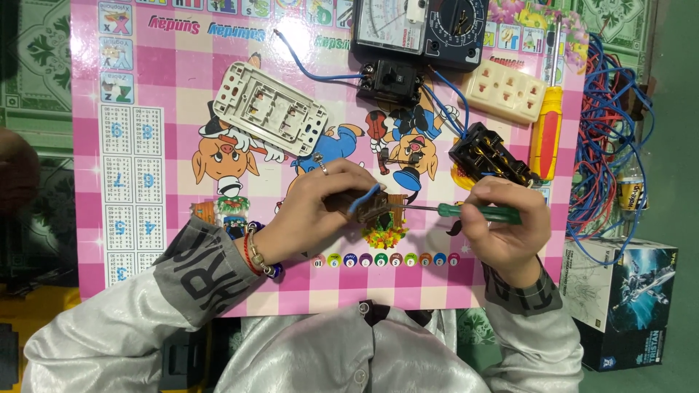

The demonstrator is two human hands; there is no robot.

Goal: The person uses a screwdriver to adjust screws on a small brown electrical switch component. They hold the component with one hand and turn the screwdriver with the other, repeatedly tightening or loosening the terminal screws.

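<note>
My left hand (320, 207) grips a small dark electrical part (371, 209) with a short blue wire (362, 198) sticking out of it, held over a pink cartoon board (182, 80). My right hand (506, 225) holds a green-handled screwdriver (484, 212) sideways, its thin metal shaft reaching left to the part. Both hands wear grey sleeves; a ring and beaded bracelets are on the left.
On the board lie a white switch plate (269, 109), a black breaker (389, 78) with blue wires, an analogue multimeter (419, 29), a cream socket strip (506, 91), a black socket block (488, 154) and a yellow-orange screwdriver (547, 131). Tangled red and blue wires (608, 138) and a box (626, 306) sit right.
</note>
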